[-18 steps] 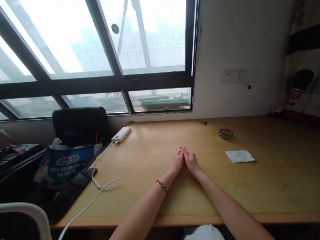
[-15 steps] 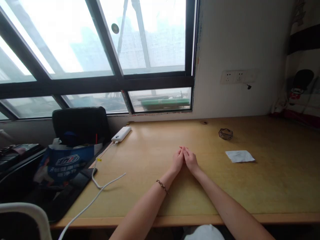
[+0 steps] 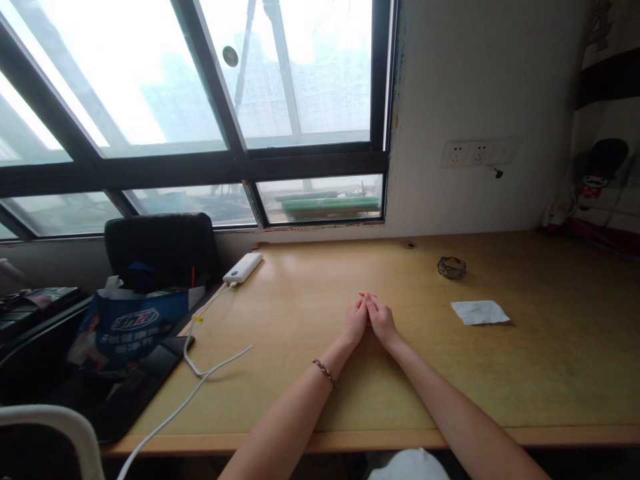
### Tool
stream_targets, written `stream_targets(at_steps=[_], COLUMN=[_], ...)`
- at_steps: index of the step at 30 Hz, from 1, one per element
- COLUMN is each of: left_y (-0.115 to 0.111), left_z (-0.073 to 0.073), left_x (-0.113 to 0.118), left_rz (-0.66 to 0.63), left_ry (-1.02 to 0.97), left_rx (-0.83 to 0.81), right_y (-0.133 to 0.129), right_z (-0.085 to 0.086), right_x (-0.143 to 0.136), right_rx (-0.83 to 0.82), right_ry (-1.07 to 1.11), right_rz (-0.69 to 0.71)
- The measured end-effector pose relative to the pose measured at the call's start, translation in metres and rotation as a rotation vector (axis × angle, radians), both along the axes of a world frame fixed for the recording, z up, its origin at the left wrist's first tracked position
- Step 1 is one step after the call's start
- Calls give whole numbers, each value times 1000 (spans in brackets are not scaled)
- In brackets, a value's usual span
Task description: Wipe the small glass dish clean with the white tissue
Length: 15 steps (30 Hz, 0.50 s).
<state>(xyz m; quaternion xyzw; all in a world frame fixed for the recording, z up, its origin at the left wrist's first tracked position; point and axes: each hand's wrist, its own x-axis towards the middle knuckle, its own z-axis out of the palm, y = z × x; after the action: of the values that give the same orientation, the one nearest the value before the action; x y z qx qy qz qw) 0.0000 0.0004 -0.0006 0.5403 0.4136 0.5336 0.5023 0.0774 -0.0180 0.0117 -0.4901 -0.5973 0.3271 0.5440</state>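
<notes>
- wooden desk (image 3: 310, 400): both forearms lie on it, hands meet mid-desk, nothing held.
- white paper scrap (image 3: 480, 312): flat on desk, off to the right of the hands, long axis roughly left-right; right hand nearer it.
- left hand (image 3: 354, 323) and right hand (image 3: 383, 321): palms pressed together, fingertips touching, pointing toward the window.
- dark ring-shaped object (image 3: 451, 267): beyond the scrap, apart.
- vs earlier frames: hands, scrap unchanged.
</notes>
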Motion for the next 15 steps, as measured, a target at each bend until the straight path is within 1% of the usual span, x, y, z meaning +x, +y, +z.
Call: stream_targets(at_steps=[15], left_y=[0], left_z=[-2], left_x=[0], left_rz=[-11], left_ry=[3], left_rx=[1], right_y=[0], right_z=[0], right_x=[0], right_rx=[7], right_ry=[-9], right_rz=[1])
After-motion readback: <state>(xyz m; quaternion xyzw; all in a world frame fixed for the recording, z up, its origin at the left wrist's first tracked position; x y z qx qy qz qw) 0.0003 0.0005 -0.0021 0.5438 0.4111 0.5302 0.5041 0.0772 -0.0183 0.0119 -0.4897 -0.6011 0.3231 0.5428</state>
